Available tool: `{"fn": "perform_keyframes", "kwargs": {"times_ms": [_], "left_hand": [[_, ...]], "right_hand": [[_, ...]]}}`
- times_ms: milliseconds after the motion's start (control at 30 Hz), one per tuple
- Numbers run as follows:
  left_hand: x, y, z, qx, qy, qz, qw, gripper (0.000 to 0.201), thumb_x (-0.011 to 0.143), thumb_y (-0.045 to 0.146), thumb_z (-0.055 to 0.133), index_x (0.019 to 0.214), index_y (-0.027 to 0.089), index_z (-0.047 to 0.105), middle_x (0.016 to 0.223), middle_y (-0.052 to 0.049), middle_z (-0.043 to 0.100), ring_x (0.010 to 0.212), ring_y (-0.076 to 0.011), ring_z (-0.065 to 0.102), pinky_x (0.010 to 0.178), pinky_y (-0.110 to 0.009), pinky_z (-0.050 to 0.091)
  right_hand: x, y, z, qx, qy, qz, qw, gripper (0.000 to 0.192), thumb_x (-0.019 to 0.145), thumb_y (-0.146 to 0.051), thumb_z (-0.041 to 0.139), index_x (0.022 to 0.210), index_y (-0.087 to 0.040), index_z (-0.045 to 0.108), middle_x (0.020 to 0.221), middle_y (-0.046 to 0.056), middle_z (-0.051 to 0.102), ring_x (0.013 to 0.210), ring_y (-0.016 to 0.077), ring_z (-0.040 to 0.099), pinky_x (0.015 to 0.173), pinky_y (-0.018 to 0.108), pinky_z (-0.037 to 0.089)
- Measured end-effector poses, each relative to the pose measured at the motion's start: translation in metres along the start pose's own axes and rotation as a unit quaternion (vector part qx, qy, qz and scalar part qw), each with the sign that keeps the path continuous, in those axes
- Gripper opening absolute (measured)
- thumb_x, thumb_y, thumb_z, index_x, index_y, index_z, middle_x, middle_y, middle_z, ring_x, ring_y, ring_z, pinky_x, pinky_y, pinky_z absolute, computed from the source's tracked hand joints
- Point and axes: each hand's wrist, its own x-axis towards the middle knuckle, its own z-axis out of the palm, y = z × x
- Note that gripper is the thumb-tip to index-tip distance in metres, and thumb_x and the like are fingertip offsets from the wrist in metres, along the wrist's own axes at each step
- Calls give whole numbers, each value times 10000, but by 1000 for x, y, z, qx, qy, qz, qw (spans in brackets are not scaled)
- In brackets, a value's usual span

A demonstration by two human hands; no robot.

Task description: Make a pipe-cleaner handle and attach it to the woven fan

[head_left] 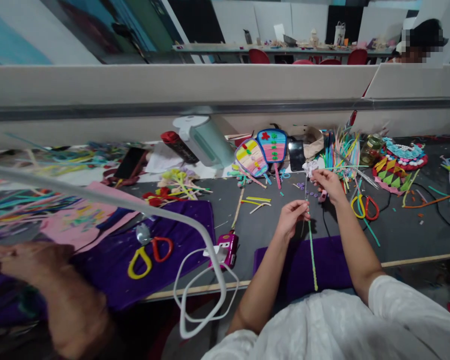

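In the head view, my left hand (294,217) is closed in a pinch around a long thin stem. Below those fingers the stem shows as a pale green pipe cleaner (313,260), hanging toward my lap. Higher up, my right hand (328,184) pinches at the stem's top, just under a whitish-lilac flower-like piece (310,168). Thin silvery strands run between the two hands. What exactly lies between the right fingertips is too small to make out. Small purple pieces (312,193) are scattered on the table behind my hands.
Yellow-and-red scissors (365,207) lie right of my forearm. A bundle of pipe cleaners (341,155), a glass jar (372,149) and two fan-shaped crafts (273,145) stand behind. On the left are a magenta box (228,250), a white lamp arm (172,215) and another person's hand (33,265).
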Motion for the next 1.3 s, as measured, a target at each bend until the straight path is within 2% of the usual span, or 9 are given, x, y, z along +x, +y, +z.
{"fn": "perform_keyframes", "kwargs": {"times_ms": [200,267,367,467,567,633,767,1067,1300], "left_hand": [[3,-5,1,-2,-1,-17,1000,429,582,407,850,851,120,683,704,-28,655,537,-129,628,506,-245,514],[5,-7,-1,-12,12,-14,1000,414,581,398,851,841,123,683,754,-43,668,613,-151,655,536,-254,527],[10,-11,-10,-30,45,-1,999,369,583,362,852,817,129,687,748,-39,656,692,-148,651,601,-256,540],[15,-20,-24,-70,51,-1,996,373,596,345,848,856,129,691,653,2,595,596,-90,576,598,-235,526],[18,-29,-39,-136,45,5,990,367,587,316,853,848,135,670,633,25,549,550,-62,522,526,-190,473],[18,-34,-45,-185,39,15,982,345,596,303,846,832,145,650,641,34,527,549,-50,503,507,-168,443],[17,-37,-51,-224,33,40,973,310,631,284,826,839,153,636,655,38,503,566,-44,488,512,-154,422],[18,-41,-51,-202,14,28,979,318,649,288,822,853,145,624,661,36,514,576,-50,502,520,-166,424],[19,-43,-53,-195,15,19,980,335,640,294,827,864,145,627,661,38,525,568,-48,511,517,-167,433]], "right_hand": [[-17,16,8,-46,-49,32,997,321,654,-472,729,775,-193,625,643,-5,651,489,98,517,394,189,337],[-13,15,1,-60,-20,7,998,282,704,-458,681,803,-201,620,627,-17,628,484,104,506,408,200,347],[0,5,-25,-153,55,-88,983,240,789,-420,582,885,-214,659,677,-7,638,573,139,553,507,240,424],[19,-10,-64,-353,128,-136,917,281,848,-382,504,955,-219,707,873,41,710,790,202,625,708,304,480],[41,-22,-102,-524,193,-95,824,329,895,-330,449,1050,-228,721,1090,82,703,1000,253,614,839,333,457],[56,-26,-122,-595,203,-58,775,325,902,-313,458,1050,-223,732,1101,113,691,1020,266,606,844,331,448],[85,-24,-146,-663,188,-23,724,331,909,-309,462,1079,-211,729,1108,145,681,1008,265,609,818,320,449],[119,-4,-159,-722,130,12,679,314,876,-189,467,1043,-157,730,1110,187,686,1027,258,629,836,317,466],[112,13,-163,-717,134,70,680,320,876,-189,481,1097,-151,709,1138,190,679,1053,246,628,851,305,463]]}}
